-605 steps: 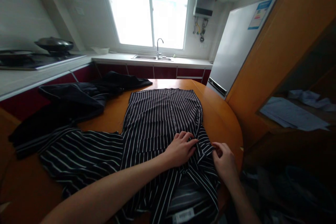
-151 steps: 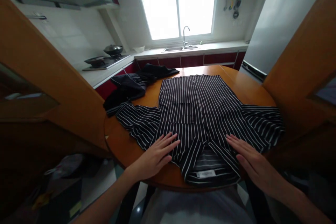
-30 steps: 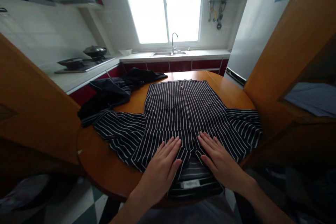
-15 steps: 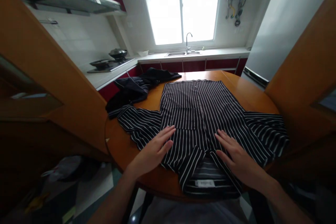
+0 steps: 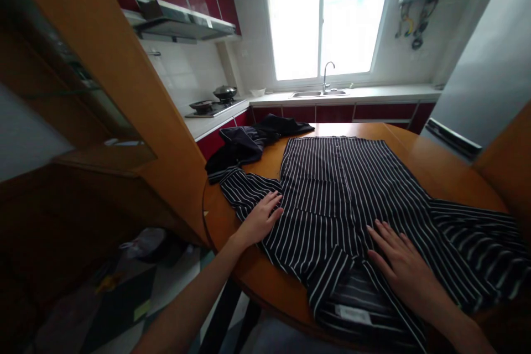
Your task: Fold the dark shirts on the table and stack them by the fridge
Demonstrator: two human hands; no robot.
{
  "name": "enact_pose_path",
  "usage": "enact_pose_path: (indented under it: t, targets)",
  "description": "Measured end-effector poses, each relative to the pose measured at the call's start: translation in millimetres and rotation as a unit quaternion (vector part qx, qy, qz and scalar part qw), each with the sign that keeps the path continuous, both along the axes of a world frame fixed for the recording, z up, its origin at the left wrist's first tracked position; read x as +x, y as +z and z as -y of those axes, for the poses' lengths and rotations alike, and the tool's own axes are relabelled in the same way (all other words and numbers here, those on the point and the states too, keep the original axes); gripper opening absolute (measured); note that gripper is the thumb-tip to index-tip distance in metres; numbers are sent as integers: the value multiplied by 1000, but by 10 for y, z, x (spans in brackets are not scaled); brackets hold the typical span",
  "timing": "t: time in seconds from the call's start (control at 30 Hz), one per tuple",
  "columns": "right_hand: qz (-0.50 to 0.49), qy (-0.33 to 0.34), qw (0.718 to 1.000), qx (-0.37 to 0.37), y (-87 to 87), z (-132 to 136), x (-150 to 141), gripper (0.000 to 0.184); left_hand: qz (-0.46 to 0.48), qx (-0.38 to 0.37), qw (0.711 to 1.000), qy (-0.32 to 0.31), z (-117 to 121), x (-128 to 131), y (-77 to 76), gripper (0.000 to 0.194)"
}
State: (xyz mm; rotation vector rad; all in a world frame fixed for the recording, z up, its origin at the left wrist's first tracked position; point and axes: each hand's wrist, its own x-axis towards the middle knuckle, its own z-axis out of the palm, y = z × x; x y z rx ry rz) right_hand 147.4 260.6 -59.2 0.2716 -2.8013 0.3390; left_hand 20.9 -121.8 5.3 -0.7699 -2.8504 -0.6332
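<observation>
Shirt [image 5: 319,193] lies beneath left hand [image 5: 258,222] and right hand [image 5: 404,265], both palm-down, fingers extended, each grip apart

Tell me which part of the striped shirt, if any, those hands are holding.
Nothing is held. The left hand is open at the striped shirt, near one sleeve; the right hand is open near its collar.

Fingers [image 5: 271,199] (spread) meet the striped shirt [image 5: 315,191].

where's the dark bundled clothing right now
In the head view, the dark clothing lies on the table's far left, beside the striped shirt.
</observation>
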Motion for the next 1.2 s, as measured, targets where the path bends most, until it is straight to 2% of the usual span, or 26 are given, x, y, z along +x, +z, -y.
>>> enact_pose_path:
  t: [0.07,0.17,0.23,0.33,0.4,0.5,0.63,0.73,0.9,1.0,1.07,1.13,1.2]
  targets:
    - [-1,3,1000,0,-16,-13,-6,56,-59,60,994,68,204,-172,76,45]
    - [-4,4,1000,-24,-16,-21,-21,56,-112,65,958,256,687,-541,154,37]
    - [-13,-3,998,-61,30,-18,-39,57,-57,15,920,387,1025,-774,163,41]
    - [-37,-10,992,-117,200,1,-91,57,-5,-9,894,448,1363,-996,118,45]
    - [-49,0,990,-133,380,33,-155,53,2,-12,887,461,1445,-1058,66,46]
    - [-53,42,990,-124,700,133,-328,48,1,-11,877,480,1437,-1079,-13,50]
    - [-53,118,987,-95,1047,375,-747,41,-10,6,869,494,1394,-1068,-76,48]
    - [-39,177,979,-90,1141,614,-1166,34,-20,30,872,488,1387,-1043,-92,42]
    - [11,237,962,-136,1083,1003,-1814,25,-42,99,883,456,1358,-1009,-48,26]
    - [34,230,951,-205,1077,1210,-2074,22,-74,146,887,432,1266,-1055,117,27]
    - [80,208,932,-287,1122,1355,-2193,18,-112,177,889,407,1119,-1102,318,29]
    - [163,165,888,-398,1203,1500,-2284,16,-174,220,895,347,874,-1128,568,29]
    - [268,120,808,-511,1309,1616,-2362,22,-239,256,903,249,534,-1098,811,27]
